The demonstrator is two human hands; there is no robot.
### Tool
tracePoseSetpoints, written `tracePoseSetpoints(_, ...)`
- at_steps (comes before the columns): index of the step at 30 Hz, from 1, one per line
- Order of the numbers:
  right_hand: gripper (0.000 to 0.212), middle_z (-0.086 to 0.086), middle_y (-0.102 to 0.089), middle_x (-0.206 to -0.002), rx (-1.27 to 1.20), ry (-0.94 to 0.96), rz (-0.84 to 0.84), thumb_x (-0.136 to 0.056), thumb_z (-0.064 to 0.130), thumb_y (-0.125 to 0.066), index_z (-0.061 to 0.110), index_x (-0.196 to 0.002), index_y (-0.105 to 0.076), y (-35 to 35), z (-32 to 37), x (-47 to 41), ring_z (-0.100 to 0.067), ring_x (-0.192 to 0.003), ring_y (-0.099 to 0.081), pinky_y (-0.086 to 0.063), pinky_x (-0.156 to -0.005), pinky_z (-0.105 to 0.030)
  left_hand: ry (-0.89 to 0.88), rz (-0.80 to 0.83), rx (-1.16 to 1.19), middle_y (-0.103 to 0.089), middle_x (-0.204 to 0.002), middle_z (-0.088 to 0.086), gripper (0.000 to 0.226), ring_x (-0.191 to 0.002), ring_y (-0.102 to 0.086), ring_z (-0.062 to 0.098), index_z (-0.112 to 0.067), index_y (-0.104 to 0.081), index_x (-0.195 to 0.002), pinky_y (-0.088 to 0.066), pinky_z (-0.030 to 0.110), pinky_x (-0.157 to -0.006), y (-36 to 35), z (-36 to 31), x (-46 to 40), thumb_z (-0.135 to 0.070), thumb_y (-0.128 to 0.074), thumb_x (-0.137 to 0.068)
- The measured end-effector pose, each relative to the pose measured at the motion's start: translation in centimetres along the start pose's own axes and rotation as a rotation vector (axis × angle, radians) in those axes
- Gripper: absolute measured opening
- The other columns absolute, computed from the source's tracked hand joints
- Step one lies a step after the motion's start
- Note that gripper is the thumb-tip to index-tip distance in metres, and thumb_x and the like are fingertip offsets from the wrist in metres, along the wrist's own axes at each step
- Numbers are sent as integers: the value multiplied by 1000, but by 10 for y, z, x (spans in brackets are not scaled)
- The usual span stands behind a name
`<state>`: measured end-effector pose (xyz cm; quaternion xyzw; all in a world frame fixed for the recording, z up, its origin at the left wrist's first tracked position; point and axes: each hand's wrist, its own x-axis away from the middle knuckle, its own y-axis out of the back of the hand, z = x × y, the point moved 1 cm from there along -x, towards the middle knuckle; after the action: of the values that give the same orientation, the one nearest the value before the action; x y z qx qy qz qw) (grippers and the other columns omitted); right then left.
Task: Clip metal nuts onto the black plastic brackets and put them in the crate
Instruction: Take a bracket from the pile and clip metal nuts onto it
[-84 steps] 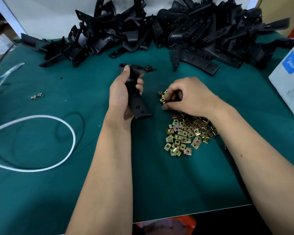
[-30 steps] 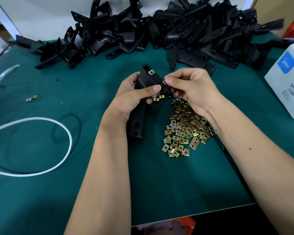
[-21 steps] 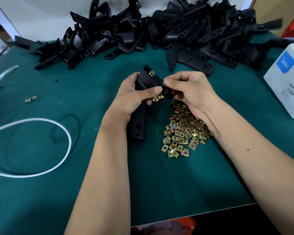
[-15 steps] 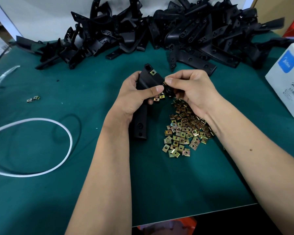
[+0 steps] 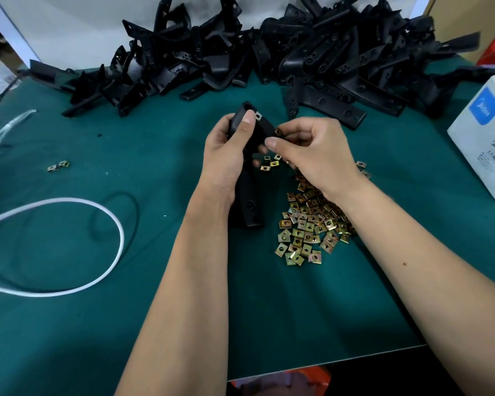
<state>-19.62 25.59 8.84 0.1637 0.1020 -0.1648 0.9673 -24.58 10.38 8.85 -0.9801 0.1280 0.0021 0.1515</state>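
The left hand (image 5: 229,155) grips the stiff, light black plastic bracket (image 5: 247,192) mid-length above the green bench (image 5: 155,281), while the right hand (image 5: 312,152) pinches its far tab — probably pressing on a small, springy brass-coloured metal clip nut, hidden.

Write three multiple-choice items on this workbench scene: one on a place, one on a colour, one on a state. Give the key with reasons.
1. Where does the pile of metal nuts lie?
A. under the right forearm
B. inside the white box
C. within the white cable loop

2. What colour is the table mat?
A. grey
B. dark green
C. red

3. What is the left hand doing?
A. lying flat on the mat
B. gripping a black bracket
C. holding the cable

Key: 1 A, the nuts spread out below that forearm. 2 B, the mat is dark green throughout. 3 B, its fingers curl round the bracket, thumb near a clipped nut.
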Motion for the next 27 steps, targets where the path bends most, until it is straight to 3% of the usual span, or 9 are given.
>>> tracePoseSetpoints(6,14,5,-75,-72,49,16,-14,-84,28,-85,17,-90,-78,0,4,1,0,-59,-64,-49,-57,-17,-4,-26,-43,-68,-92,4,10,-81,-63,17,-14,-64,-98,-55,34,-70,-1,3,-1,-23,-67,-100)
tracePoseSetpoints(10,12,5,-74,-72,57,13,-1,-85,25,-84,16,-89,-78,-2,4,2,-1,-59,-63,-48,-59,-18,-37,5,-10,-75,-111,10,13,-98,-70,20,-10,-63,-114,-58,38,-87,0,5,-3,-13,-63,-102)
tracePoseSetpoints(19,13,3,-76,-77,128,15,1,-86,30,-83,19,-90,-77,-4,5,2,-5,-67,-67,-52,-64,-22,-43,24,10,-77,-109,-2,18,-100,-71,16,-12,-63,-118,-57,30,-80,2,6,-2,-8,-63,-101)
tracePoseSetpoints(23,17,2,-75,-76,238,25,14,-84,38,-82,22,-85,-77,-5,7,3,-14,-70,-69,-54,-65,-32,-26,9,63,-77,-108,1,22,-102,-71,19,-8,-61,-123,-59,39,-93,0,5,-1,-6,-62,-101)
tracePoseSetpoints(27,19,0,-74,-77,247,102,-9,-88,39,-78,21,-84,-78,-3,12,5,-18,-72,-67,-52,-67,-37,3,10,125,-75,-112,2,23,-99,-70,19,-7,-60,-124,-59,38,-90,-3,2,1,-5,-61,-101)
